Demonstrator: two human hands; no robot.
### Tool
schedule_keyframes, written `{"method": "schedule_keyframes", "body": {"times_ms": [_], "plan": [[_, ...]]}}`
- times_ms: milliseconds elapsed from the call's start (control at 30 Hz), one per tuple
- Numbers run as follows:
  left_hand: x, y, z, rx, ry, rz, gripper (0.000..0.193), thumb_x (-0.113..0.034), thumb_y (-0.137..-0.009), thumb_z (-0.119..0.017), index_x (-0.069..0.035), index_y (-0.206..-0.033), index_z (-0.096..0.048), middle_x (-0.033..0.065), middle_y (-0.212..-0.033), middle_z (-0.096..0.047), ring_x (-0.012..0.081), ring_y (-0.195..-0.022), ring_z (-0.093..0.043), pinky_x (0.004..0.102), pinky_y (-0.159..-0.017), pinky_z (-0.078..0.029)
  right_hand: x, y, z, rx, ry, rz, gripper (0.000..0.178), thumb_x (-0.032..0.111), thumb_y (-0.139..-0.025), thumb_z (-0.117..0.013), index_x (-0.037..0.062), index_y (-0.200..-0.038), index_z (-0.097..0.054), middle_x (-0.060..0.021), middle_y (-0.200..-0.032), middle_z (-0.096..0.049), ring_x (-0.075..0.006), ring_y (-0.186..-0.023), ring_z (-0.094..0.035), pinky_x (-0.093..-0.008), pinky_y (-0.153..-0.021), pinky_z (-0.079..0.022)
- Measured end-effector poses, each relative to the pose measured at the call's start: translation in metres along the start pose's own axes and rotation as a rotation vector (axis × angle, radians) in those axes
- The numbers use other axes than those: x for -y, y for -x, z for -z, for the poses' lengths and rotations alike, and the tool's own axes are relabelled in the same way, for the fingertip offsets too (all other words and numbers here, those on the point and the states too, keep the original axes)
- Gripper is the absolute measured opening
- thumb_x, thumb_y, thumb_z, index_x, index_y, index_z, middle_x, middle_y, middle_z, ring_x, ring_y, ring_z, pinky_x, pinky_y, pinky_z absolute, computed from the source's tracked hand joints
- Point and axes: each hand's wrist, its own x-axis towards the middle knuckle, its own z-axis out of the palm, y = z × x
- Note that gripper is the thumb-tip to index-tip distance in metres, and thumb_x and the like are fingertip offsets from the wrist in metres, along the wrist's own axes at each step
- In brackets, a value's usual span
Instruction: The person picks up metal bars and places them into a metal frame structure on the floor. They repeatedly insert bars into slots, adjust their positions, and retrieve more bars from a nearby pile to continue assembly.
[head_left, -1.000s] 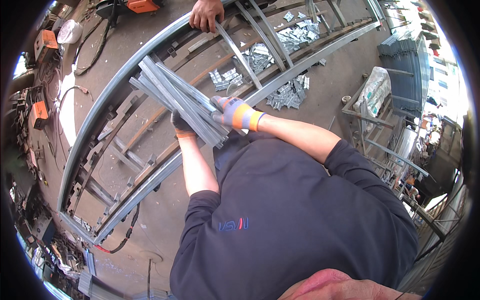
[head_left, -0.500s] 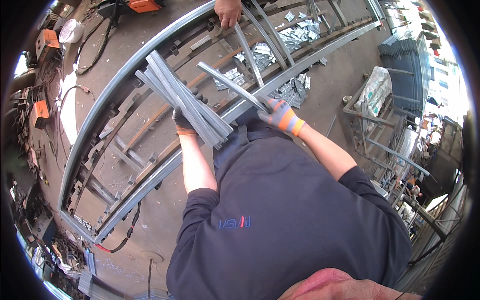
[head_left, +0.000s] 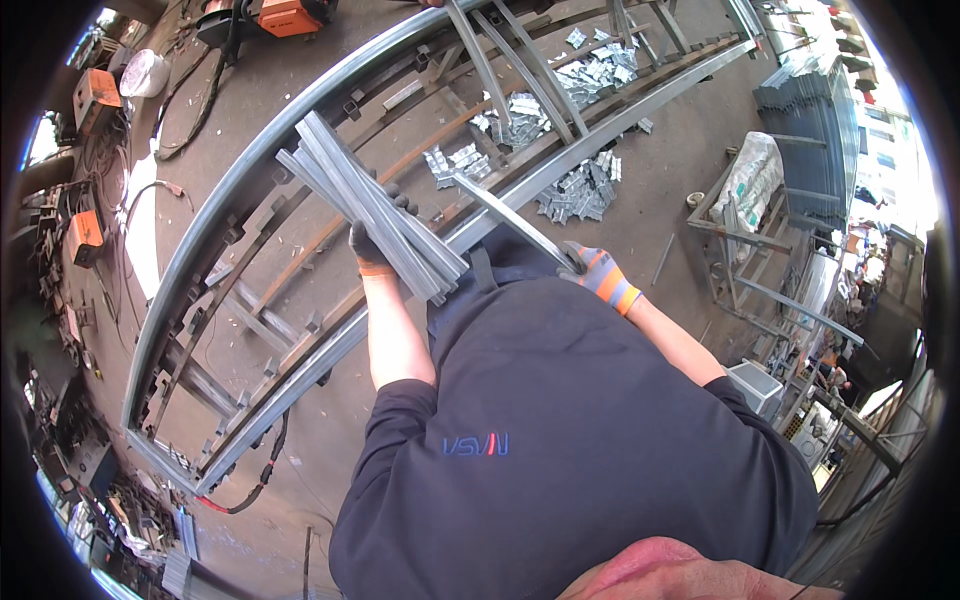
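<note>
My gloved left hand (head_left: 370, 250) is closed around a bundle of grey metal tubes (head_left: 378, 205), which slants across it from upper left to lower right. Dark fingertips show on the bundle's far side. In my right hand (head_left: 602, 276), wearing a grey and orange glove, is the end of a single metal tube (head_left: 512, 216). That tube points up and left over the near rail of a large curved metal frame (head_left: 590, 135). At the top edge, a co-worker's hand is barely visible beside another metal tube (head_left: 478, 60), lying slanted across the frame.
Small metal brackets (head_left: 583, 186) lie piled on the floor beside and beneath the frame. Orange machines (head_left: 95, 97) and cables stand at left. On the right are a metal rack (head_left: 745, 240) with a wrapped sack (head_left: 750, 165) and a stack of metal profiles (head_left: 805, 130).
My right hand has drawn back to the right and nearer my body with its tube. The co-worker's hand has moved up almost out of view, and the tube by it has shifted upward.
</note>
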Motion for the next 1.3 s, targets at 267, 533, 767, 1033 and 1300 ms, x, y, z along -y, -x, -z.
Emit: {"method": "schedule_keyframes", "body": {"times_ms": [267, 533, 767, 1033, 1300], "plan": [[-0.002, 0.003, -0.004, -0.016, -0.038, 0.015, 0.103, -0.042, -0.076, -0.089, -0.011, -0.157, -0.032, 0.0158, -0.123, -0.057, 0.0286, -0.108, -0.062, 0.0492, -0.099, -0.056, -0.004, 0.002, -0.010, -0.059, -0.002, 0.028, 0.062, 0.032, -0.084, -0.079, 0.0066, -0.137, -0.060, -0.0232, -0.107, -0.071, -0.0418, -0.097, -0.069, -0.0440, -0.085, -0.055], [-0.008, 0.011, -0.008, 0.030, 0.033, 0.047, 0.105, -0.039, -0.076, -0.089, -0.011, -0.159, -0.030, 0.0153, -0.123, -0.055, 0.0279, -0.109, -0.061, 0.0479, -0.102, -0.052, 0.001, 0.022, 0.000, 0.001, -0.012, -0.068, 0.061, 0.028, -0.084, -0.081, 0.0019, -0.135, -0.061, -0.0231, -0.110, -0.073, -0.0384, -0.100, -0.071, -0.0402, -0.087, -0.056], [-0.027, 0.092, -0.043, -0.312, -0.134, -0.167, 0.099, -0.031, -0.077, -0.086, -0.010, -0.158, -0.034, 0.0090, -0.110, -0.055, 0.0236, -0.097, -0.059, 0.0409, -0.092, -0.051, -0.013, 0.065, 0.011, 0.053, -0.117, -0.071, 0.055, 0.027, -0.086, -0.074, 0.0023, -0.133, -0.063, -0.0237, -0.111, -0.073, -0.0355, -0.101, -0.072, -0.0402, -0.090, -0.054], [-0.003, 0.241, -0.094, 0.057, -0.011, -0.445, 0.061, -0.023, -0.077, -0.079, -0.007, -0.129, -0.051, 0.0041, -0.095, -0.050, 0.0175, -0.087, -0.053, 0.0322, -0.082, -0.047, -0.081, 0.084, 0.009, 0.179, 0.103, 0.067, 0.054, 0.032, -0.084, -0.074, 0.0033, -0.130, -0.065, -0.0246, -0.099, -0.072, -0.0375, -0.089, -0.070, -0.0429, -0.079, -0.054], [0.108, 0.448, -0.117, -0.105, 0.104, -0.714, 0.063, -0.034, -0.084, -0.076, -0.001, -0.129, -0.048, -0.0003, -0.089, -0.040, 0.0133, -0.079, -0.044, 0.0326, -0.076, -0.041, -0.178, 0.146, -0.033, 0.249, 0.060, 0.129, 0.049, 0.033, -0.084, -0.071, 0.0027, -0.122, -0.068, -0.0216, -0.095, -0.074, -0.0362, -0.089, -0.072, -0.0430, -0.081, -0.056]]}}
